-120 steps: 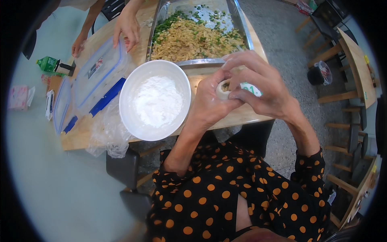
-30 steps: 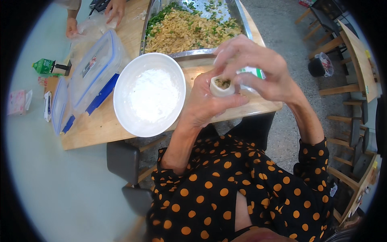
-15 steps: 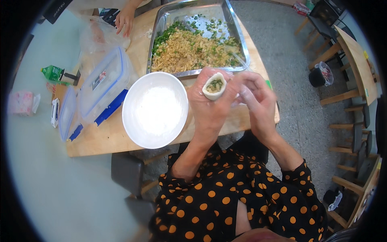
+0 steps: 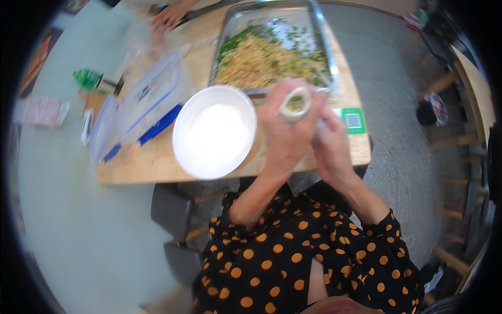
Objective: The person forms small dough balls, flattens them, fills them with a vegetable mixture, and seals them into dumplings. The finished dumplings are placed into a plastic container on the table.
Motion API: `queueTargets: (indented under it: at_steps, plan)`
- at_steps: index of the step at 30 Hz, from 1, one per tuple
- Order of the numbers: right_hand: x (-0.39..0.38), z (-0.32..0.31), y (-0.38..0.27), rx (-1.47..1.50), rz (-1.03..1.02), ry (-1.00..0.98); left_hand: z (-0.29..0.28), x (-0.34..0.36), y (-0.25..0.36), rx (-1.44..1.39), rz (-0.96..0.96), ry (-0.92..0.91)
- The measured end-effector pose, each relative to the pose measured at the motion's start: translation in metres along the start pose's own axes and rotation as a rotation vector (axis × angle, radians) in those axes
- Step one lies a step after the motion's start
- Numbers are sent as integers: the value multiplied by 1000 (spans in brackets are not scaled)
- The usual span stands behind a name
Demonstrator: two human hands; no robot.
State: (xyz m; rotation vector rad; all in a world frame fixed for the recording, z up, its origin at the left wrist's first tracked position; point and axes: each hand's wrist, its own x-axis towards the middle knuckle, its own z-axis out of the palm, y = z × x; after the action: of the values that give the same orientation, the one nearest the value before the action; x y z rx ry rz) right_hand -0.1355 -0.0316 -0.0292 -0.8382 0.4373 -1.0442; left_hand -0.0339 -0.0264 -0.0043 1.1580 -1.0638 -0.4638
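Note:
My left hand point(image 4: 285, 131) is closed round a dumpling point(image 4: 296, 103), an open-topped cup of pale dough with green-flecked filling inside. It is held up just past the near edge of a steel tray point(image 4: 332, 57). Close against it on the right is my right hand point(image 4: 332, 144), fingers curled in; motion blur and the left hand hide what they hold, if anything. Chopped yellowish filling point(image 4: 256, 62) with green bits is heaped in the tray. A white bowl point(image 4: 180, 137) with a bright white inside stands left of my hands.
Left of the bowl sits a clear plastic container point(image 4: 151, 97) with blue clips. Another person's hand point(image 4: 171, 17) rests beyond it near a plastic bag. A green card point(image 4: 354, 121) lies at the wooden table's point(image 4: 136, 171) right edge. Chairs and another table stand at right.
The view has shifted, so table and bowl appear higher and further right. My right hand has come in closer to the left one, its fingers more curled; the green card now shows.

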Motion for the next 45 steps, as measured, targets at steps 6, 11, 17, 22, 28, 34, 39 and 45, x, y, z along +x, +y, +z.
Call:
queueTargets:
  at_steps: [6,11,17,22,28,34,39,45]
  plan:
    - [-4,-9,-3,91,127,35,-2,-2,4,-50,-31,-87]
    - [-6,0,-2,160,129,-94,-18,0,21,-71,22,-101]
    - [2,15,-4,27,195,-327,-47,7,36,-107,41,33]
    - [-2,33,1,-6,142,-141,-54,11,34,142,197,-68]
    - [-7,45,12,-116,126,61,-66,20,50,-10,142,-125]
    - [20,41,20,-603,479,-174,-149,13,67,42,169,7]
    - [39,57,30,-633,470,-242,-208,-6,65,71,100,203]
    - [49,80,11,-772,488,-236,-242,-17,54,21,-7,326]
